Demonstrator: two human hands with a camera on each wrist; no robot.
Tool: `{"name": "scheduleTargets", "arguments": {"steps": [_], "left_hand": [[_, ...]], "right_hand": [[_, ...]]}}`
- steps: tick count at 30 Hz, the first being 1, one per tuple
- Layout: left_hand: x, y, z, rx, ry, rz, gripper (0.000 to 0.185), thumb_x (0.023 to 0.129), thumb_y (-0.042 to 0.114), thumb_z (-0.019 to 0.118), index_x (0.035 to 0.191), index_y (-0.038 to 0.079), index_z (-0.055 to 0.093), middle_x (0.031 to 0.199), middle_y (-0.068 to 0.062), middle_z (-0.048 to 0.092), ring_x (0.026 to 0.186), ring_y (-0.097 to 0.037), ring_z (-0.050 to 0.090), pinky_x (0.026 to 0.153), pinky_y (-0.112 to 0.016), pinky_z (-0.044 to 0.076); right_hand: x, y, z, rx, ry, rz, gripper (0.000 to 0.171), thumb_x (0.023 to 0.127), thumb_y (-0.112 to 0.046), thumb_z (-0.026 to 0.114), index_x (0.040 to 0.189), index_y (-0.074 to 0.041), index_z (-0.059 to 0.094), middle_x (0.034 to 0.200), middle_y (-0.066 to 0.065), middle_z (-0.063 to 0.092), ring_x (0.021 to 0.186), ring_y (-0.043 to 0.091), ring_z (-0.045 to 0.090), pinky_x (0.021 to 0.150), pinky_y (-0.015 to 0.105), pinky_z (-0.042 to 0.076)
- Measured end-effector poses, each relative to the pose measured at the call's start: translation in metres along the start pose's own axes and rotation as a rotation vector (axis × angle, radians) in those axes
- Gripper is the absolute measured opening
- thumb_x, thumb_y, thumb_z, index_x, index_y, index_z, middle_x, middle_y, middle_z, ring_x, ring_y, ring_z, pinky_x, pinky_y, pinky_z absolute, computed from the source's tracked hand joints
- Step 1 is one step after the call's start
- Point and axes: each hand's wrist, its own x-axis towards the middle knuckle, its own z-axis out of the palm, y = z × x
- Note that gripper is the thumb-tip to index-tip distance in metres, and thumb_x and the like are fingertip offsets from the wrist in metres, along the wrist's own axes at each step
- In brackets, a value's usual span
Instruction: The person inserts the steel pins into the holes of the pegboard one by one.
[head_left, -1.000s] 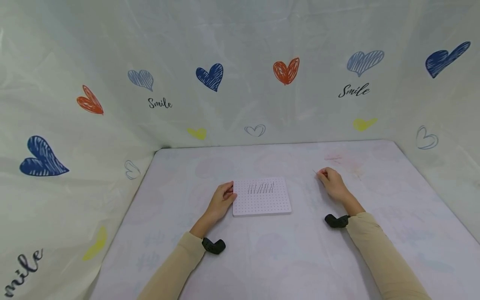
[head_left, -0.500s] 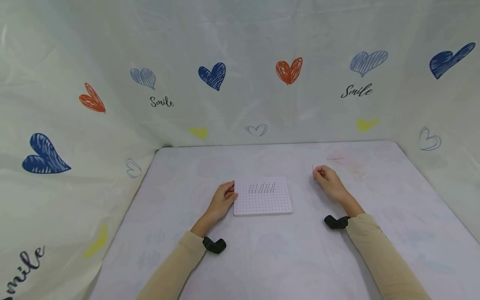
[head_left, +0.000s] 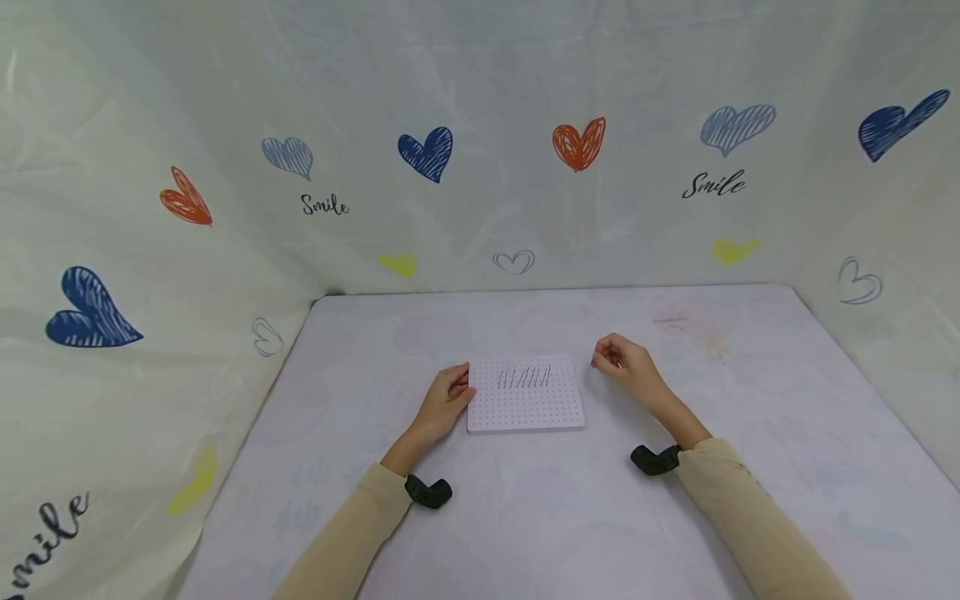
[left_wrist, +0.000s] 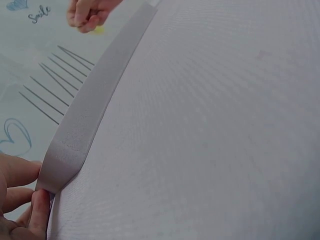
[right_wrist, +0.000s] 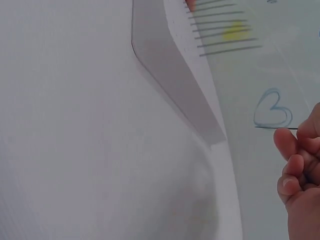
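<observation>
1. The right hand [head_left: 626,364] pinches a thin needle [right_wrist: 276,128] in curled fingers, just beside the pegboard's [head_left: 525,404] far right corner.
2. The left hand [head_left: 446,398] grips the board's left edge.
3. A row of needles [head_left: 524,377] stands in the board, which lies mid-table [head_left: 525,517].

From my head view I read the word "Smile" in black script on the backdrop sheet [head_left: 480,75], printed among its coloured hearts. It stands once at the left [head_left: 325,205], under a pale blue heart, and once at the right [head_left: 713,184], under another. At the lower left edge I catch a third print [head_left: 47,543], cut off so that only "mile" shows. In the left wrist view I see "Smile" again [left_wrist: 39,13], small, on the same sheet.
</observation>
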Motion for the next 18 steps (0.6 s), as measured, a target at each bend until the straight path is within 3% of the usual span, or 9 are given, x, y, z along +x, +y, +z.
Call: {"name": "scheduleTargets", "arguments": {"steps": [8,18], "left_hand": [[-0.001,-0.001,0.0,0.01,0.005,-0.004,0.051,0.099,0.0,0.058,0.145,-0.01,0.041,0.138,-0.024,0.046,0.12,-0.031,0.051,0.106,-0.04,0.045],[-0.001,0.0,0.0,-0.014,0.004,0.002,0.05,0.099,-0.001,0.058,0.145,-0.011,0.04,0.138,-0.025,0.045,0.12,-0.032,0.051,0.106,-0.041,0.045]], "right_hand": [[0.0,-0.012,0.023,-0.016,-0.052,-0.083,0.006,0.091,0.005,0.065,0.093,0.001,0.062,0.078,0.001,0.06,0.07,0.01,0.046,0.057,0.019,0.037],[-0.001,-0.017,0.038,-0.024,-0.094,-0.097,0.006,0.092,0.003,0.067,0.094,-0.001,0.062,0.078,-0.001,0.058,0.071,0.012,0.047,0.059,0.019,0.038]]}}
